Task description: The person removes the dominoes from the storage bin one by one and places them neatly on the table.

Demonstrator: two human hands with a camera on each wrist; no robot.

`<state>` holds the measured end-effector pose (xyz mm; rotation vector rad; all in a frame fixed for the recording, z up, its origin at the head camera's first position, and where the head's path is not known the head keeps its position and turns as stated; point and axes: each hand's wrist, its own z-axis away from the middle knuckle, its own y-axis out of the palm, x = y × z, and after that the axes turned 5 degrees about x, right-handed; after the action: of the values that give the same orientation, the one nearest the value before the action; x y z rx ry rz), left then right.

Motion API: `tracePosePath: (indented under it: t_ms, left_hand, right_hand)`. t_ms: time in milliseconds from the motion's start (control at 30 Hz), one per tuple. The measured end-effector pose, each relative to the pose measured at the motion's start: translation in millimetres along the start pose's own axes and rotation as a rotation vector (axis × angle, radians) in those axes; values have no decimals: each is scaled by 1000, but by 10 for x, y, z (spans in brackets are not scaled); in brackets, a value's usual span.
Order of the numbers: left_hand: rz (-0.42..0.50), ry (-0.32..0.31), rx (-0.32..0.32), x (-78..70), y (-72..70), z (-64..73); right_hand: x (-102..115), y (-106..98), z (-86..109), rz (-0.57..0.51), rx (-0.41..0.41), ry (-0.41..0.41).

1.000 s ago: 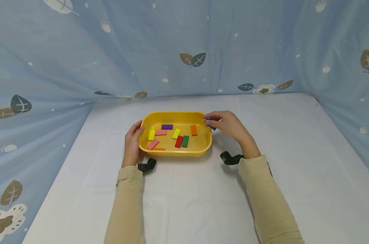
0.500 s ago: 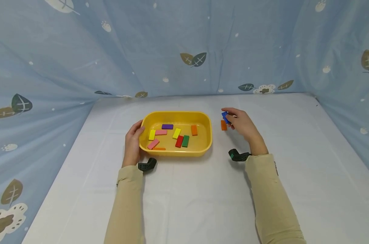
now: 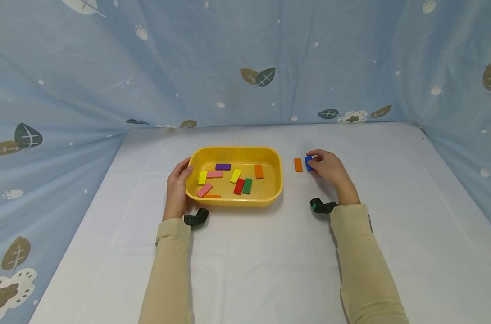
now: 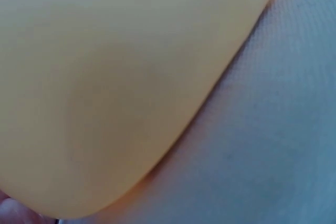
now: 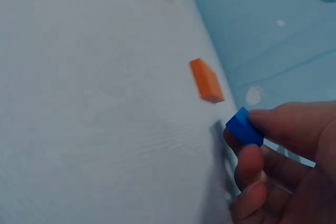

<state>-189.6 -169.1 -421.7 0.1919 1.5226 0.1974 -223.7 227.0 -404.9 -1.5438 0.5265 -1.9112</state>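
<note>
Pinching blue block [image 3: 308, 159] in right hand [image 3: 329, 170], fingers narrowed on it against thumb. Placed just right of lone orange block [image 3: 298, 165], apart from it, past right edge of yellow tray [image 3: 233, 203], toward far edge of table [image 3: 270, 261]. Running roughly near-to-far along long axis, close to parallel with lone orange block. Can't tell if touching table or just above. Well away from left hand [image 3: 175, 190], gripping yellow tray at left edge, thumb over rim.

Counted in yellow tray: 2 yellow blocks [image 3: 235, 176], 2 pink blocks [image 3: 215, 174], 2 orange blocks [image 3: 259, 172], 1 purple block [image 3: 223, 167], 1 red block [image 3: 239, 186], 1 green block [image 3: 247, 186]. Outside: 1 orange, 1 blue.
</note>
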Motion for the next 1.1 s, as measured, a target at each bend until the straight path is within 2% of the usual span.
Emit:
tracePosePath:
  t_ms: [100, 300, 433, 533, 633, 967, 1100]
  left_hand:
    - [-37, -6, -14, -5, 2, -1]
    - [-113, -4, -43, -6, -3, -12]
    - [-129, -11, -56, 2, -10, -13]
    - [-117, -11, -49, 4, -14, -11]
    - [-103, -3, -40, 2, -15, -20]
    - [-125, -17, -60, -38, -10, -13]
    - [-138, -26, -51, -110, 31, 32]
  right_hand:
    - [-27, 15, -12, 53, -14, 12]
    - [-39, 20, -10, 68, -60, 48]
    - [-39, -20, 12, 72, -2, 49]
    - [-46, -55, 36, 55, 71, 48]
    - [-58, -71, 41, 58, 110, 40]
    - [-59, -40, 21, 144, 131, 18]
    - [-53, -29, 20, 157, 129, 18]
